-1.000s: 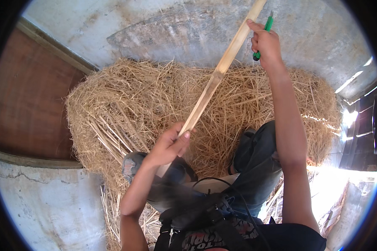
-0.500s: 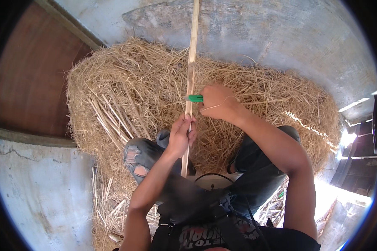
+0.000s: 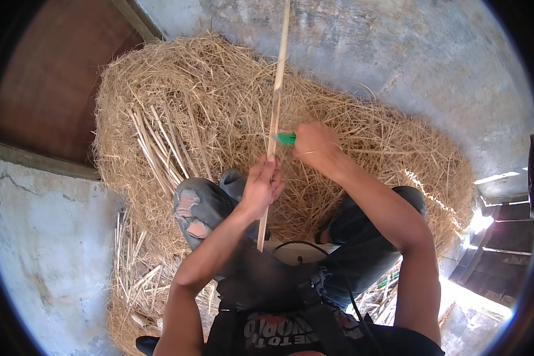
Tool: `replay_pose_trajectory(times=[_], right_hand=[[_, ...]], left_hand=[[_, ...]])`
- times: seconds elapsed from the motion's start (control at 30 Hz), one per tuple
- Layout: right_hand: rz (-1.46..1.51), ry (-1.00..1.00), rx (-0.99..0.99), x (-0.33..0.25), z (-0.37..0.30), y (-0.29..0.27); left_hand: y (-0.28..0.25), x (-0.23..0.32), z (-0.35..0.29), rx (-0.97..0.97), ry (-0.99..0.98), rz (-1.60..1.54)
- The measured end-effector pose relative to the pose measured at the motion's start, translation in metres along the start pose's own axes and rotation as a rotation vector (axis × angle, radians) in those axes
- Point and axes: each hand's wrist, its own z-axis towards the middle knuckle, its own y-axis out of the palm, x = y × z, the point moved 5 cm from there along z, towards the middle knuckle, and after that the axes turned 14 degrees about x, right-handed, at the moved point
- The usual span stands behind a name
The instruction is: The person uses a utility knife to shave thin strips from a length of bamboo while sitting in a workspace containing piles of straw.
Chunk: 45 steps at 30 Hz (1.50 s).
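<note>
A long, narrow, pale wooden strip [image 3: 278,83], bamboo-like, runs from the top of the view down to between my knees. My left hand [image 3: 263,185] is closed round its lower part, the thumb lying along it. Just above that, my right hand [image 3: 315,144] grips a green-handled cutter knife [image 3: 286,139]. The knife points left, its tip at the right edge of the strip. Whether the blade cuts into the wood cannot be made out. Most of the handle is hidden in my right fist.
A broad heap of dry straw [image 3: 231,89] lies in front of my bent legs. Several pale sticks [image 3: 160,145] rest on its left side. Weathered grey walls [image 3: 397,41] and a brown panel [image 3: 53,77] border it. Dark slats [image 3: 501,237] stand at the right.
My view has turned slightly, so the surroundings sit askew from before. My right hand and the knife have shifted a little rightward against the strip. My left hand keeps its grip.
</note>
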Motion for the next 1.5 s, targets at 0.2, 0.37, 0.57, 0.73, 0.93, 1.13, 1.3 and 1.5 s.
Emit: replay_pose_trajectory(times=[0.2, 0.37, 0.57, 0.73, 0.93, 1.13, 1.3, 1.5], right_hand=[[-0.077, 0.060, 0.012, 0.031, 0.031, 0.000], [-0.118, 0.120, -0.014, 0.041, 0.039, 0.005], [-0.158, 0.069, 0.090, 0.058, 0.053, 0.009], [-0.163, 0.086, 0.124, 0.061, 0.058, 0.000], [-0.145, 0.140, 0.130, 0.057, 0.057, -0.015], [-0.055, 0.339, 0.437, 0.152, 0.067, -0.024], [-0.141, 0.416, 0.531, 0.215, 0.070, -0.098], [0.111, 0.300, 0.371, 0.111, 0.043, -0.118]], left_hand=[[0.004, -0.016, -0.011, -0.041, -0.119, -0.036], [0.005, -0.015, -0.005, -0.027, -0.133, -0.029], [0.009, -0.009, -0.002, -0.037, -0.218, -0.103], [0.019, 0.005, -0.012, -0.055, -0.330, -0.255], [0.030, 0.014, -0.026, -0.166, -0.439, -0.493], [0.029, 0.000, -0.072, -0.323, -0.604, -0.755], [-0.059, 0.016, -0.108, -0.073, -0.362, -0.686], [-0.066, 0.043, -0.087, 0.033, -0.116, -0.328]])
